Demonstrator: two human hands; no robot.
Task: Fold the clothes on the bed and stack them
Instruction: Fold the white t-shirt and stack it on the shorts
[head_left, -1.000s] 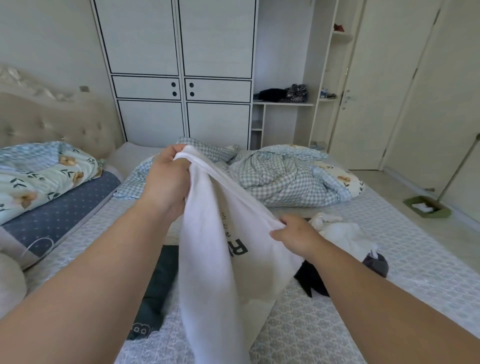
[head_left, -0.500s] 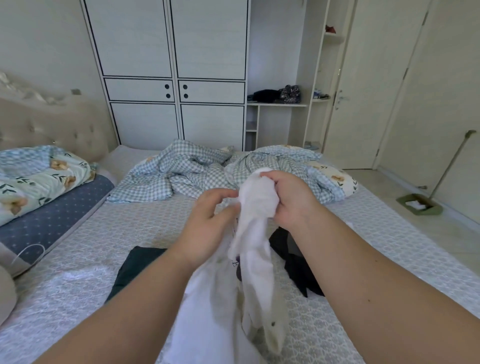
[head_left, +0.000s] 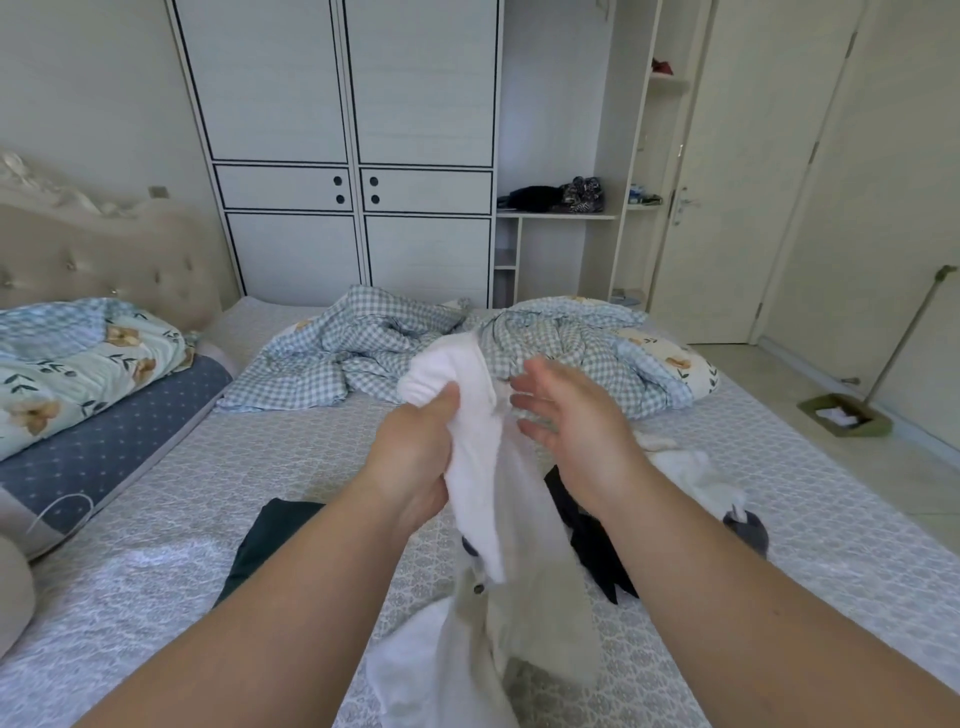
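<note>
A white T-shirt hangs bunched in the air over the middle of the bed. My left hand is shut on its upper part. My right hand is beside the shirt on the right, fingers spread, holding nothing. The shirt's lower end trails down toward the near edge of the bed. A dark green garment lies flat on the bed under my left forearm. A black garment and a white one lie crumpled on the right, partly hidden by my right arm.
A rumpled blue checked duvet lies across the far side of the bed. A floral quilt and blue pillow sit at the left by the headboard. Behind stand a white wardrobe and a door; a dustpan is on the floor at the right.
The shirt passed from hand to hand: my left hand now grips its bunched top, and my right hand has let go and opened beside it.
</note>
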